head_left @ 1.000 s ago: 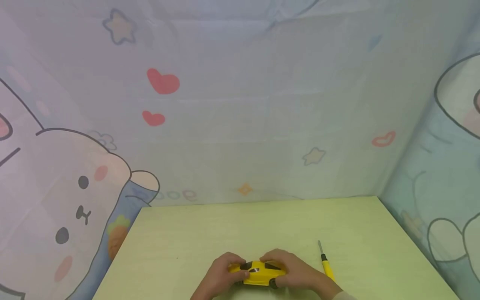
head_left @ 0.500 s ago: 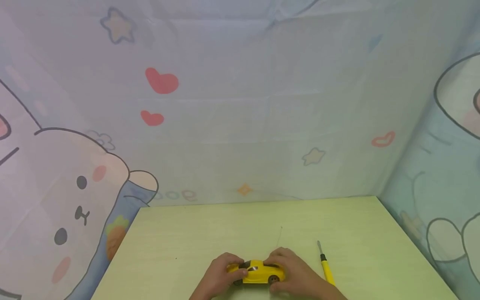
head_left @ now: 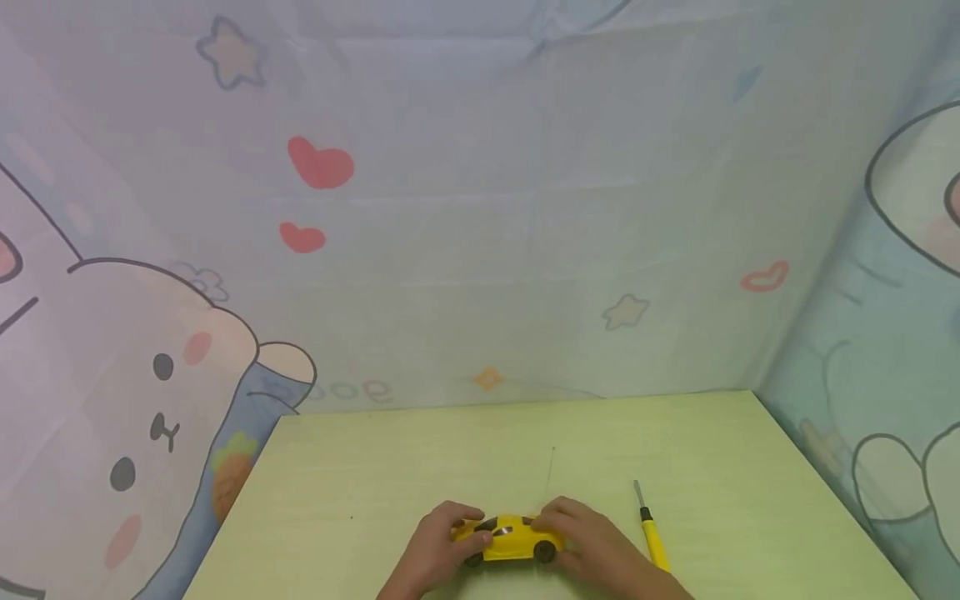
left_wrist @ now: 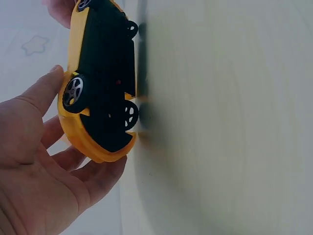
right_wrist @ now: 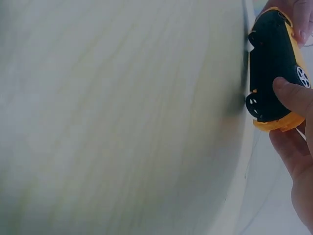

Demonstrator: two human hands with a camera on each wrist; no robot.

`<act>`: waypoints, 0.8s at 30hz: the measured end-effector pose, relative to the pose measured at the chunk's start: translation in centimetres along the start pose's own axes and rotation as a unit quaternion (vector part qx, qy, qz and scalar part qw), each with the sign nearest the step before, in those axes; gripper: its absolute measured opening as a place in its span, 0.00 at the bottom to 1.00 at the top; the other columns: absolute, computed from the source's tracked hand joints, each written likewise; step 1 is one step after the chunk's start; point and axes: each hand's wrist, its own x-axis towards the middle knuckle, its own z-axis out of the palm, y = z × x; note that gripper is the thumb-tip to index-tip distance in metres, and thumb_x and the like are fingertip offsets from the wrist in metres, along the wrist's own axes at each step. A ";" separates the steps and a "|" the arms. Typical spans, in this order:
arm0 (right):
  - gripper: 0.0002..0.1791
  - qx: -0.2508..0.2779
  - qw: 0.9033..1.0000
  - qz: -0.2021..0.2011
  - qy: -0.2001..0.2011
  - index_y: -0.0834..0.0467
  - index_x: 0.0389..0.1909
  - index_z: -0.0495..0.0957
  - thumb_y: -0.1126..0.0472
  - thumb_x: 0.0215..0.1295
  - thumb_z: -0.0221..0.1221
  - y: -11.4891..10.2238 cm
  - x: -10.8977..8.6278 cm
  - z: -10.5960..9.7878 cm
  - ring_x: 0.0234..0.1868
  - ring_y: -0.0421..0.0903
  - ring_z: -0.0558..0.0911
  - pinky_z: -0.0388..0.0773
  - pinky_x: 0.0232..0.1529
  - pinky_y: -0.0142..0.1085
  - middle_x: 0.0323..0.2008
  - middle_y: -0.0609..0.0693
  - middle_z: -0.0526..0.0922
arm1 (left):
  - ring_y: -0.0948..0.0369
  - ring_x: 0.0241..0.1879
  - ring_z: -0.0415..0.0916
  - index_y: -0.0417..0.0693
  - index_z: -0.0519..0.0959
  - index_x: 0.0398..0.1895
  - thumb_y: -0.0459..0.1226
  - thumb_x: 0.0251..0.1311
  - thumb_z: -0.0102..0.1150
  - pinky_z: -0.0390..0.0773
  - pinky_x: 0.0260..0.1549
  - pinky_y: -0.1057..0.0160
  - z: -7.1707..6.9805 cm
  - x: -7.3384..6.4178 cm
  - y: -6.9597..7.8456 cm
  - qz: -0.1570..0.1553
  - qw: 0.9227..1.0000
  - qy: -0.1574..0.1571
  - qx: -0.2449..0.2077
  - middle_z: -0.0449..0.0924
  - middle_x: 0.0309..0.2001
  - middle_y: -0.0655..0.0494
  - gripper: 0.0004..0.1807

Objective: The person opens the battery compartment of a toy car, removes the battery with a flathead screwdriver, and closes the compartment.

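A yellow toy car (head_left: 516,543) with dark windows and black wheels is held between both hands, side-on in the head view. At its left end my left hand (head_left: 435,543) grips the body, thumb along the near side and fingers over the top. My right hand (head_left: 596,546) holds the other end, and in the right wrist view its thumb (right_wrist: 292,95) presses on the underside. Both wrist views show the black underside (left_wrist: 105,73) tipped toward the camera, close over the table. Behind the car rises a thin wire (head_left: 551,473) with a small tip.
To the right of the right hand lies a screwdriver (head_left: 651,533) with a yellow and black handle, its blade pointing away. The pale yellow-green table (head_left: 420,450) ends at a printed cloth backdrop (head_left: 450,250), which also hangs along both sides.
The car has risen slightly in view and shows more of its wheels. The thin wire has come into sight behind it and shifted left. The right fingers have shifted on the car.
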 end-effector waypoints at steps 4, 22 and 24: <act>0.21 0.030 0.999 0.003 0.015 0.41 0.57 0.82 0.61 0.65 0.68 0.5 0.0 0.3 0.52 0.36 0.81 0.81 0.56 0.38 0.54 0.35 0.81 | 0.46 0.53 0.78 0.46 0.84 0.55 0.52 0.62 0.69 0.79 0.49 0.41 0.0 -0.3 -0.4 -0.009 0.999 0.032 -0.008 0.81 0.55 0.49 0.24; 0.24 0.120 0.988 0.088 0.048 0.56 0.67 0.75 0.58 0.71 0.63 0.8 0.3 -0.1 0.52 0.40 0.83 0.83 0.51 0.35 0.58 0.46 0.82 | 0.51 0.53 0.79 0.49 0.84 0.52 0.30 0.53 0.74 0.82 0.48 0.49 -0.3 -0.1 -0.7 -0.030 0.997 0.062 -0.036 0.84 0.52 0.54 0.21; 0.25 0.116 0.988 0.083 0.055 0.56 0.67 0.75 0.60 0.70 0.63 0.8 0.3 0.1 0.53 0.42 0.84 0.83 0.51 0.36 0.58 0.47 0.82 | 0.53 0.52 0.79 0.50 0.84 0.51 0.29 0.55 0.73 0.82 0.47 0.50 -0.2 0.0 -0.6 -0.031 0.997 0.067 -0.030 0.84 0.51 0.55 0.20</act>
